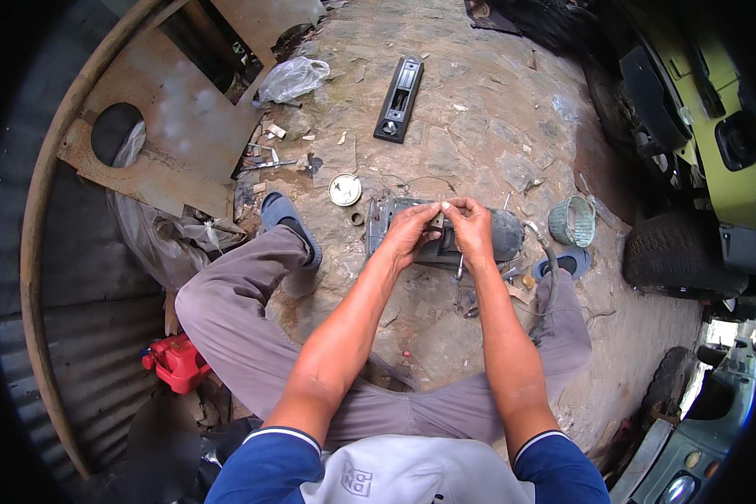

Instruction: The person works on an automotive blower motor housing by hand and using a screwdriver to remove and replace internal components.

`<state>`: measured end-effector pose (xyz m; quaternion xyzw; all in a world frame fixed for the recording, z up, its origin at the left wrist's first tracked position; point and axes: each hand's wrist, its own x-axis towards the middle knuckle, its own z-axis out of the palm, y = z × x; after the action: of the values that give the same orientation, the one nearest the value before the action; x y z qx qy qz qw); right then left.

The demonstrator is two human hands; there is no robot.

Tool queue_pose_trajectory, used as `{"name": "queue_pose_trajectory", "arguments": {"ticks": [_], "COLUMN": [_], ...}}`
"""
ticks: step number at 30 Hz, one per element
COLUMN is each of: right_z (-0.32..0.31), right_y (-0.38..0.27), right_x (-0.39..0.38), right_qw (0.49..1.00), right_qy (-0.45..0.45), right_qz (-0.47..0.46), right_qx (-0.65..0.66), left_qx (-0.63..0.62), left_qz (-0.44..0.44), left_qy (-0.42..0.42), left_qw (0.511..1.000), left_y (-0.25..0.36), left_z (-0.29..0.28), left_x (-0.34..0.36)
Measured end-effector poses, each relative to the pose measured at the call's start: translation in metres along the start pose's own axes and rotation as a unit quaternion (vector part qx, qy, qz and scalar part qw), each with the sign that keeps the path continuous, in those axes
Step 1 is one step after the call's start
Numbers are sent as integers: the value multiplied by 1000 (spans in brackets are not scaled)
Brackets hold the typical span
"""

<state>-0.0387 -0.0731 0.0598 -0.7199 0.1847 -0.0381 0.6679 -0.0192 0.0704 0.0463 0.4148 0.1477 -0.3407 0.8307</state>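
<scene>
I sit on an uneven stone floor (445,160), its slabs patched and gritty. Corrugated metal wall (92,370) and a bent-looking wooden pole (34,252) line its left edge, where a rusty sheet (189,105) with a round hole leans. A clear plastic bag (292,80) lies near the far left corner, and a red can (179,363) stands by the left edge. Along the right edge are a yellow-green vehicle (748,164) and its thick tyre (672,258).

The dark, barrel-shaped machine (507,235) lies mid-floor between my feet. My left fingers (429,209) and right fingers (452,210) meet over its top; they hide what is between them, so I cannot tell whether they pinch anything.

A stitched-looking emblem (357,481) marks my pale shirt (412,470). The round tin (344,190) beside the machine shows dark marks too small to read.
</scene>
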Motion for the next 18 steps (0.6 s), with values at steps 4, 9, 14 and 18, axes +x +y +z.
{"name": "queue_pose_trajectory", "arguments": {"ticks": [4,9,14,18], "right_z": [45,114,143,108], "right_y": [-16,-15,-23,-32], "right_x": [-6,4,0,-37], "right_qw": [990,976,969,953], "right_qy": [-18,-87,-150,-259], "right_qz": [92,153,156,160], "right_qx": [100,130,119,-2], "left_qx": [-8,25,102,115], "left_qz": [31,91,136,54], "left_qy": [0,67,197,332], "left_qw": [999,993,966,935], "left_y": [20,46,60,14], "left_z": [-32,-100,-179,-251], "left_x": [-2,0,16,63]}}
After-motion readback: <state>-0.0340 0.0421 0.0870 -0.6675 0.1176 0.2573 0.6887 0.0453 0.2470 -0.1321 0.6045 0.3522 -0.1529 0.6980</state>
